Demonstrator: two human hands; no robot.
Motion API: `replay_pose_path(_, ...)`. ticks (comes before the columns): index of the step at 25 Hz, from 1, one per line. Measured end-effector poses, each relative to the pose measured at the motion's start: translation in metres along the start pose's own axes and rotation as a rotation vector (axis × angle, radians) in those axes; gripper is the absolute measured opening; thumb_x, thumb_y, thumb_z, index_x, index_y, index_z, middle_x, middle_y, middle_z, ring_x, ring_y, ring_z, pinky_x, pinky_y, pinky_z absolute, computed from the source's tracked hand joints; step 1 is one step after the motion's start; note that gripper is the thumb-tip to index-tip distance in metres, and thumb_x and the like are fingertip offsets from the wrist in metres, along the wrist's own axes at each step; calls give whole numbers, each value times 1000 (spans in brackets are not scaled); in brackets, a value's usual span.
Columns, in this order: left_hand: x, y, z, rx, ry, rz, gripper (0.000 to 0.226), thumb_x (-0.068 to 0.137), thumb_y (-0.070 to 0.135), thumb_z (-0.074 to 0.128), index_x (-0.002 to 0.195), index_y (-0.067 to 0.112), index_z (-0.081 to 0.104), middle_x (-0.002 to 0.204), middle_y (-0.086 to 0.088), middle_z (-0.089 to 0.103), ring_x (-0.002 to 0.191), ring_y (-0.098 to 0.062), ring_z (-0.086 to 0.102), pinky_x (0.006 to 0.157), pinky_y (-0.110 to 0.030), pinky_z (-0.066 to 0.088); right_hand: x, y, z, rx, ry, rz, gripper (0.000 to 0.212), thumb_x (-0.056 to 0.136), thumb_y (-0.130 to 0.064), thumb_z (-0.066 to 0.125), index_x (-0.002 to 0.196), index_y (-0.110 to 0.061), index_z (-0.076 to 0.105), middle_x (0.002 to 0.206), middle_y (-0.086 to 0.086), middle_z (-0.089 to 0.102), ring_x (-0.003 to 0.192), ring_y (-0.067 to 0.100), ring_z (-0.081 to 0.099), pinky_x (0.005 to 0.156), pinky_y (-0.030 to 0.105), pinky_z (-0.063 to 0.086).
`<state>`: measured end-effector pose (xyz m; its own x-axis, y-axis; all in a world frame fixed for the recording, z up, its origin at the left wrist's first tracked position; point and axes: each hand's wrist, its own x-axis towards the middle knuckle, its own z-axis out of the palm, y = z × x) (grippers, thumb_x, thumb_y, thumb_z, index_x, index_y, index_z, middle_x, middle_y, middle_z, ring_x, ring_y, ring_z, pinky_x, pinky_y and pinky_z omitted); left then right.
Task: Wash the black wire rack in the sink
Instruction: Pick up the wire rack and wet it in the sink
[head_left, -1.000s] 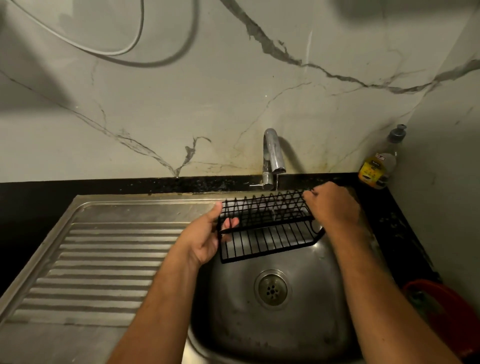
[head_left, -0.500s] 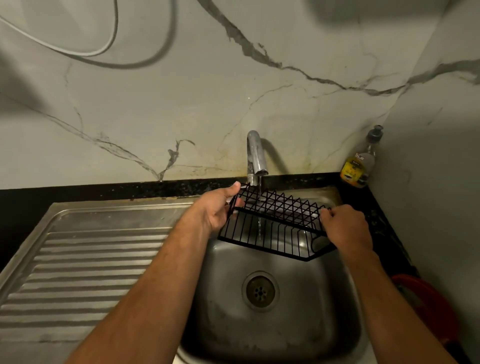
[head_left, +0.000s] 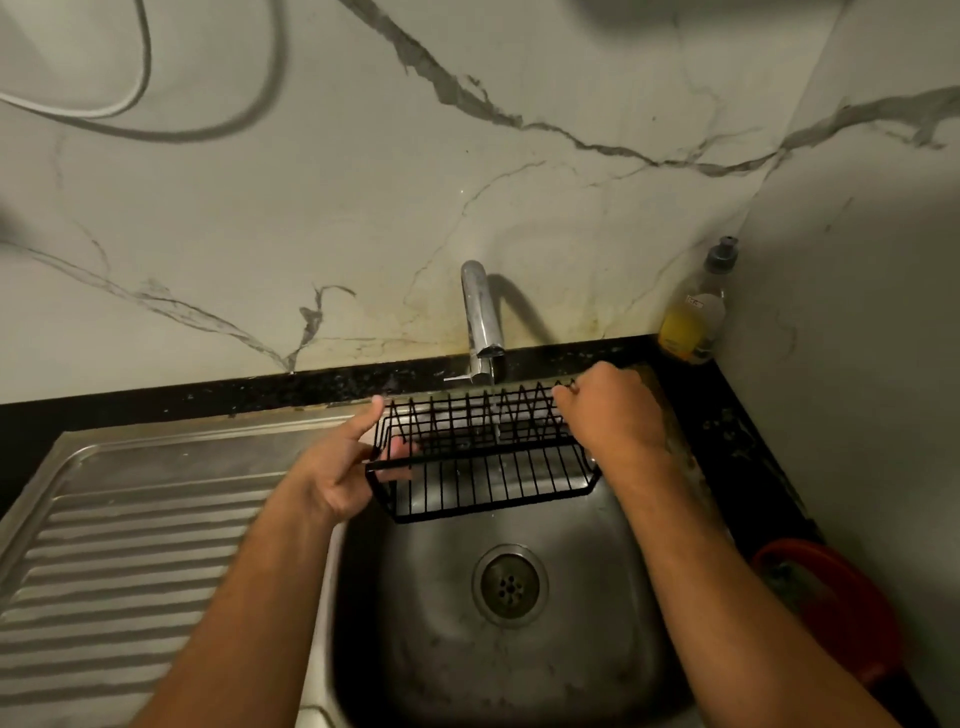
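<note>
Hanging over the sink (head_left: 613, 613) beneath the faucet (head_left: 480, 312), the black wire rack (head_left: 483, 457), seemingly light, stiff and wet-slippery, is gripped by left hand (head_left: 337, 473) at 9 o'clock and right hand (head_left: 610, 410) at 3 o'clock.

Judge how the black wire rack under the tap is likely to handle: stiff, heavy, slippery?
The black wire rack probably stays stiff: its bars look straight though held only at its ends by the left hand and right hand. Likely light, being mostly open grid. Possibly slippery, since water from the chrome tap runs onto it.
</note>
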<state>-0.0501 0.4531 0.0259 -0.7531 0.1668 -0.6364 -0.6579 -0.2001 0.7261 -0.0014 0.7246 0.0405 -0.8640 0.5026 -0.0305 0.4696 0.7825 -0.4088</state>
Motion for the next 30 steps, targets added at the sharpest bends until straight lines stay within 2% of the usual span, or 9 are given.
replay_pose_path(4, -7, -15, -33, -84, 66, -22, 72, 78, 49, 75, 132, 3, 63, 119, -19, 70, 90, -26, 77, 108, -52, 49, -11, -33, 8, 22, -3, -104, 31, 92, -48, 62, 88, -18, 70, 80, 3, 68, 74, 22, 65, 64, 30, 52)
replay_pose_path(8, -12, -30, -48, -133, 153, -47, 56, 95, 48, 62, 130, 4, 62, 106, -19, 67, 57, -16, 72, 110, -53, 46, -24, -60, 13, -10, -34, -236, 30, 95, -46, 60, 96, -17, 68, 80, 0, 65, 75, 17, 64, 72, 34, 56)
replay_pose_path(11, -18, -37, -43, -158, 203, -45, 45, 99, 46, 57, 116, 5, 63, 83, -17, 71, 54, -18, 71, 108, -54, 47, -23, -71, 13, -47, 22, -301, 32, 95, -45, 60, 102, -14, 67, 83, 1, 65, 75, 17, 63, 69, 32, 53)
replay_pose_path(14, -20, -35, -30, -169, 162, -71, 48, 98, 45, 58, 120, 3, 63, 98, -19, 70, 56, -18, 72, 78, -34, 62, -19, -57, 8, 3, 15, -225, 29, 93, -45, 62, 99, -18, 68, 84, -1, 67, 73, 15, 62, 66, 28, 49)
replay_pose_path(18, -14, -31, 1, -76, 106, -40, 41, 100, 43, 59, 119, 8, 68, 112, -14, 74, 70, -16, 74, 52, -21, 60, -20, -8, 10, 124, 65, -51, 24, 90, -41, 64, 99, -21, 72, 87, 1, 71, 76, 19, 64, 65, 28, 49)
replay_pose_path(21, -13, -29, 24, 23, 102, 8, 39, 100, 43, 61, 114, 8, 71, 105, -12, 78, 92, -20, 76, 59, -23, 62, -18, 22, 13, 183, 57, 34, 28, 88, -41, 63, 105, -20, 71, 103, 5, 71, 92, 25, 66, 77, 32, 52)
replay_pose_path(23, -10, -28, 36, 61, 87, 1, 42, 98, 44, 64, 118, 8, 70, 106, -12, 78, 101, -24, 75, 68, -23, 63, -17, 37, 16, 206, 33, 100, 29, 88, -43, 62, 106, -22, 71, 103, 4, 71, 91, 26, 67, 79, 34, 54)
replay_pose_path(27, 0, -33, 59, 114, 96, -1, 42, 99, 40, 61, 128, 9, 63, 129, -15, 66, 99, -25, 75, 61, -25, 61, -13, 52, 15, 239, 42, 200, 35, 91, -42, 59, 121, -26, 66, 113, 10, 69, 100, 32, 65, 86, 43, 55)
replay_pose_path(30, -3, -37, 64, 143, 122, -18, 37, 99, 33, 53, 124, 7, 62, 118, -17, 70, 84, -24, 74, 53, -27, 57, -18, 54, 16, 357, -5, 233, 48, 88, -42, 63, 133, -26, 57, 123, 10, 65, 111, 32, 61, 93, 45, 52)
